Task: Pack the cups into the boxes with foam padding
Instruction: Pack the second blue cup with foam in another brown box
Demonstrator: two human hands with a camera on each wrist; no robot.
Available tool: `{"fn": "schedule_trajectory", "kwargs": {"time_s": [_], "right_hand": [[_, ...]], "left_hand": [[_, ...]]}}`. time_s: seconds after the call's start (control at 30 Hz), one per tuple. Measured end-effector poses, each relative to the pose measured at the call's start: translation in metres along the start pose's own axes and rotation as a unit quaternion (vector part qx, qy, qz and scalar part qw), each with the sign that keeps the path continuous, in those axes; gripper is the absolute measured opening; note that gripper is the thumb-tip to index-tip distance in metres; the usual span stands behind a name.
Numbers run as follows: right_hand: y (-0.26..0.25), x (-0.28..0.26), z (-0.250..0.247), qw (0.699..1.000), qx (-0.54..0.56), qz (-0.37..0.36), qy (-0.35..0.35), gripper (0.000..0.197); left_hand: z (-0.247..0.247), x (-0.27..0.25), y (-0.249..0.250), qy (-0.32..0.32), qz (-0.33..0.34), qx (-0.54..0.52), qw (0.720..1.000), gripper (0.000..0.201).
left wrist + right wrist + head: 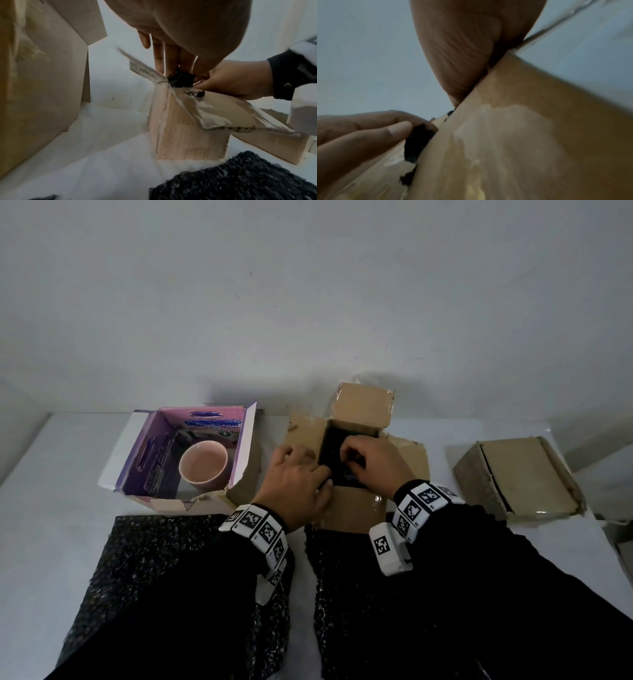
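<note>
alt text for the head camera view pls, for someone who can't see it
Both hands, left hand and right hand, work black foam into an open cardboard box on a white table. A pink cup sits in a purple box at left; a closed box at right.

Pink cup (203,464) upright in purple box (150,440) — black foam (337,470) fills open cardboard box (349,505).
</note>
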State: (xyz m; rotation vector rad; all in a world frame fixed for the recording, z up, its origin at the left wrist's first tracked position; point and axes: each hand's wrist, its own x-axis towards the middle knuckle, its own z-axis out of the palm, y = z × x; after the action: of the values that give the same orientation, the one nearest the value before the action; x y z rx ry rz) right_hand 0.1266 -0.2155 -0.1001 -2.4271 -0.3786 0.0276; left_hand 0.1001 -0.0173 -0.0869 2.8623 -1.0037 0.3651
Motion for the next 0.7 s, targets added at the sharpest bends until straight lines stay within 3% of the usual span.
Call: {"fn": "schedule_trajectory", "kwargs": {"time_s": [0.2,0.33,0.47,0.7], "right_hand": [[0.009,-0.002,0.002,0.986,-0.122,-0.081,-0.074,0.043],[-0.004,0.001,-0.005,0.965,-0.209,-0.058,-0.146,0.048],[-0.016,0.006,-0.01,0.946,-0.273,-0.039,-0.173,0.049],[-0.021,0.014,-0.008,0.929,-0.321,-0.025,-0.185,0.046]], "left_hand": [[0.002,0.002,0.006,-0.076,0.004,0.067,0.995,0.043],[-0.001,0.003,0.007,-0.095,-0.007,0.066,0.993,0.048],[-0.003,-0.003,0.001,-0.098,0.008,0.066,0.993,0.028],[-0.014,-0.009,0.011,-0.179,-0.051,0.105,0.977,0.04]]}}
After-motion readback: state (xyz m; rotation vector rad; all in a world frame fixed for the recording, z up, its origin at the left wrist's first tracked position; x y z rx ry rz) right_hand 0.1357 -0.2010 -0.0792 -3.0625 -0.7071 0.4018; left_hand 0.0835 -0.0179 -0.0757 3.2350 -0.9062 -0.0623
